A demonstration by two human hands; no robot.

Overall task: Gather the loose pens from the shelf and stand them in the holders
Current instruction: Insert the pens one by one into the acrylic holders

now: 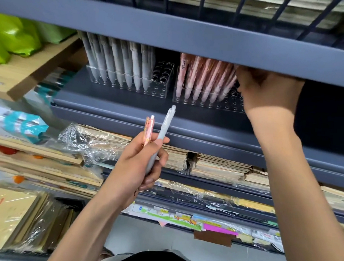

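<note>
While the left hand point(141, 165) gripped two loose pens in front of the shelf point(111, 103), a grey pen point(164, 127) and a pink pen point(149, 128), both near upright with clicker ends up and leaning slightly right, the right hand point(269, 90) was at the pink pens point(204, 79) standing tip-down in the right holder point(220, 107). Its fingers point(241, 76) were half hidden; grasp could not be told. Left holder point(159, 92): grey pens point(118, 64), tip-down.

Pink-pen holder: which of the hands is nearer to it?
Right. The right hand is at the right end of the pink-pen holder; the left hand is lower, in front of the shelf, gripping a pink pen and a grey pen.
</note>
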